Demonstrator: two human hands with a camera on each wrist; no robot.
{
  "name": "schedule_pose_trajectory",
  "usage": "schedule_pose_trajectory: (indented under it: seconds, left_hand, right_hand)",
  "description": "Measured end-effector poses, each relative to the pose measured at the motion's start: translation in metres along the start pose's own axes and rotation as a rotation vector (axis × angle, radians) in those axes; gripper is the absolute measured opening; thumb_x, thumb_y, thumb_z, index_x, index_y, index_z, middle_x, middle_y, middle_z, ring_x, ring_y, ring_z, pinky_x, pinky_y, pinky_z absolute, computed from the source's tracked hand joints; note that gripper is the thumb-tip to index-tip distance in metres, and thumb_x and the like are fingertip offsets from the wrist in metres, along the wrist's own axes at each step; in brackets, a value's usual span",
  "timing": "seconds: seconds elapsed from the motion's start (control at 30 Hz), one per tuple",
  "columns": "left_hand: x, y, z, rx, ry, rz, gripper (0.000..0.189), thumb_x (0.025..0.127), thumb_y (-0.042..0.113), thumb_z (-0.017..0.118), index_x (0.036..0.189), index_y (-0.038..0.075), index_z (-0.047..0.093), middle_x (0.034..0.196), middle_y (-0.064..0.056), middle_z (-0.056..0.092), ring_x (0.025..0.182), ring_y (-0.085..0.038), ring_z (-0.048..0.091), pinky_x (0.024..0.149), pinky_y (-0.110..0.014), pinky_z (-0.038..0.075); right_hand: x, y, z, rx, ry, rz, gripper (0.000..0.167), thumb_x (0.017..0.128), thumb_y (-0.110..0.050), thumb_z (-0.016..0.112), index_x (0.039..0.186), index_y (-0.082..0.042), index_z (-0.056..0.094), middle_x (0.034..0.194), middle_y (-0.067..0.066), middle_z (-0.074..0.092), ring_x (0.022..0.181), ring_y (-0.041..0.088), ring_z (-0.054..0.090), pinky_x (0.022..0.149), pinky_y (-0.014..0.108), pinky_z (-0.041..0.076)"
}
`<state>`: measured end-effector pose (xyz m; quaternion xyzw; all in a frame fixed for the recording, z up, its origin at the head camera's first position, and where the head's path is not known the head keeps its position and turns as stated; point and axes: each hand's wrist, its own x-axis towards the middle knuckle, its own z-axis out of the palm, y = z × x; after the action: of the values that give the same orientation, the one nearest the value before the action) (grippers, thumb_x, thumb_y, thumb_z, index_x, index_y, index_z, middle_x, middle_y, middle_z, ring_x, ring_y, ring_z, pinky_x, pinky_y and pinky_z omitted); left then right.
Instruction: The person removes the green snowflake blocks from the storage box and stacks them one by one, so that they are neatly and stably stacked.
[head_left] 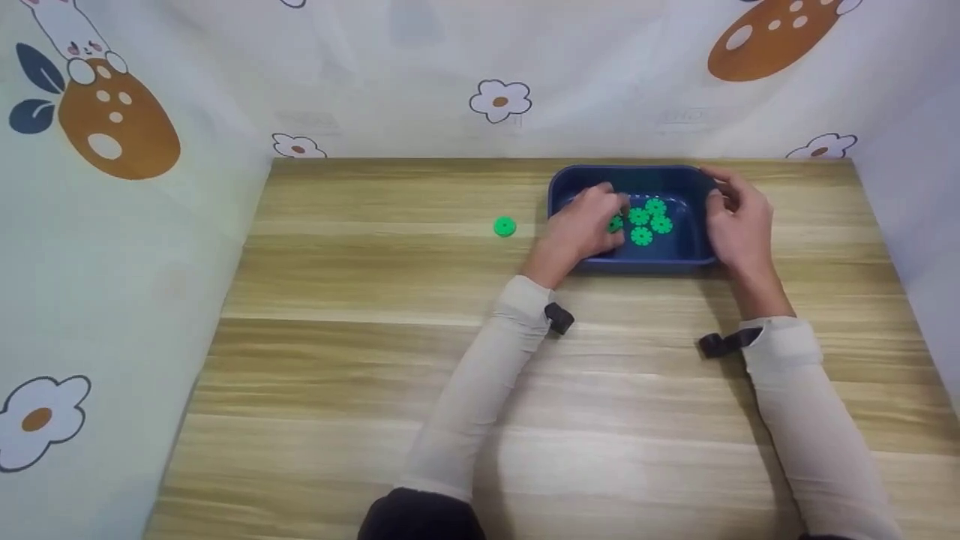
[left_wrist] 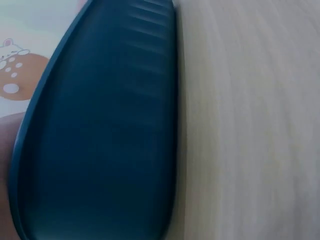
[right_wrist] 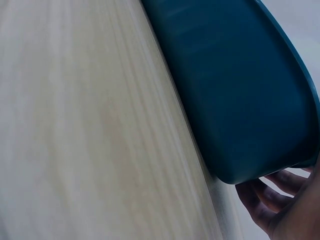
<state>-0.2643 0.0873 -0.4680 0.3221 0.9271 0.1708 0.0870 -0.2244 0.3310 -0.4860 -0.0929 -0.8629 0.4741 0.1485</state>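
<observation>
A dark blue plastic bin (head_left: 645, 266) stands toward the back right of the table, with several green notched snowflake discs (head_left: 641, 236) lying on its floor. Reaching over the bin's left end, my left hand (head_left: 585, 225) has its thumb and fingers curled about one green disc (head_left: 615, 223), partly hidden by them. My right hand (head_left: 744, 221) grips the right end of the bin, thumb over the rim. In the right wrist view, its fingers (right_wrist: 270, 197) lie against the outside of the end wall. The left wrist view shows mostly the bin's outer side (left_wrist: 100, 125).
One more green piece (head_left: 505, 226) lies on the wood-grain table (head_left: 360, 360), left of the bin. A patterned wall covering (head_left: 405, 82) rises behind the table, and further panels stand at both sides.
</observation>
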Motion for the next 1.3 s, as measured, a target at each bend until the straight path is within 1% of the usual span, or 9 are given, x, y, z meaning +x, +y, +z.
schedule_pose_trajectory:
  seconds: [0.23,0.33,0.47,0.67,0.87,0.97,1.1,1.2,1.3]
  left_hand:
    - [-0.005,-0.002,-0.003,-0.099,0.098,0.025,0.032,0.102,0.024,0.073,0.133,0.016,0.074,0.126,-0.003,0.066,0.11,-0.016,0.063,0.099,-0.025,0.056]
    - [-0.005,-0.002,-0.002,-0.095,0.108,0.043,0.032,0.102,0.023,0.072,0.134,0.016,0.074,0.127,-0.003,0.065,0.111,-0.017,0.063,0.099,-0.025,0.056]
    - [-0.005,-0.003,-0.003,-0.074,0.116,0.079,0.031,0.103,0.022,0.069,0.133,0.016,0.074,0.128,-0.004,0.064,0.112,-0.018,0.063,0.099,-0.025,0.055]
    - [-0.007,-0.006,-0.005,-0.147,0.18,0.138,0.027,0.103,0.019,0.069,0.129,0.013,0.075,0.131,-0.005,0.065,0.118,-0.018,0.061,0.103,-0.019,0.052]
    - [-0.008,-0.008,-0.005,-0.231,0.34,0.218,0.021,0.101,0.012,0.069,0.118,0.009,0.08,0.132,-0.006,0.07,0.128,-0.02,0.061,0.113,-0.018,0.047]
    - [-0.008,-0.007,-0.004,-0.262,0.413,0.251,0.02,0.101,0.012,0.069,0.117,0.008,0.081,0.136,-0.006,0.07,0.132,-0.019,0.062,0.116,-0.016,0.045]
    - [-0.009,-0.008,-0.005,-0.288,0.507,0.252,0.021,0.103,0.014,0.067,0.12,0.009,0.079,0.138,-0.006,0.07,0.133,-0.018,0.062,0.117,-0.014,0.043]
    - [-0.011,-0.009,-0.006,-0.318,0.577,0.243,0.023,0.104,0.016,0.067,0.123,0.01,0.077,0.135,-0.006,0.072,0.13,-0.016,0.065,0.116,-0.012,0.043]
    - [-0.014,-0.012,-0.008,-0.356,0.633,0.253,0.024,0.104,0.016,0.067,0.125,0.009,0.076,0.131,-0.006,0.075,0.127,-0.014,0.068,0.115,-0.012,0.044]
  right_hand:
    - [-0.002,0.0,-0.001,0.01,-0.007,0.005,0.04,0.11,-0.015,0.048,0.143,-0.019,0.072,0.148,0.007,0.069,0.125,0.022,0.068,0.106,0.027,0.053]
    - [-0.003,0.0,-0.001,0.005,0.002,0.005,0.04,0.109,-0.016,0.049,0.142,-0.019,0.072,0.147,0.007,0.07,0.125,0.022,0.068,0.105,0.024,0.053]
    - [-0.002,0.0,-0.001,-0.003,0.005,0.005,0.041,0.109,-0.017,0.048,0.142,-0.019,0.072,0.147,0.007,0.07,0.128,0.023,0.068,0.106,0.025,0.054]
    - [-0.002,-0.001,-0.002,0.0,0.002,0.01,0.04,0.109,-0.015,0.049,0.142,-0.019,0.072,0.148,0.007,0.069,0.129,0.024,0.068,0.11,0.029,0.054]
    - [-0.001,-0.001,-0.003,-0.007,0.001,0.022,0.04,0.11,-0.016,0.049,0.143,-0.019,0.072,0.148,0.008,0.069,0.128,0.022,0.068,0.108,0.027,0.054]
    - [-0.001,0.0,-0.004,-0.012,0.009,0.02,0.04,0.109,-0.015,0.05,0.142,-0.019,0.072,0.147,0.008,0.07,0.125,0.023,0.069,0.105,0.025,0.054]
    - [-0.002,-0.001,-0.003,-0.019,0.009,0.014,0.041,0.109,-0.014,0.049,0.142,-0.019,0.072,0.145,0.009,0.071,0.122,0.023,0.069,0.102,0.024,0.054]
    - [-0.002,-0.002,-0.002,-0.019,0.005,0.009,0.041,0.109,-0.013,0.049,0.142,-0.019,0.072,0.145,0.009,0.071,0.122,0.023,0.07,0.102,0.024,0.054]
    - [-0.003,-0.003,-0.001,-0.016,0.007,-0.007,0.041,0.108,-0.012,0.05,0.141,-0.018,0.073,0.145,0.009,0.071,0.122,0.023,0.07,0.101,0.022,0.054]
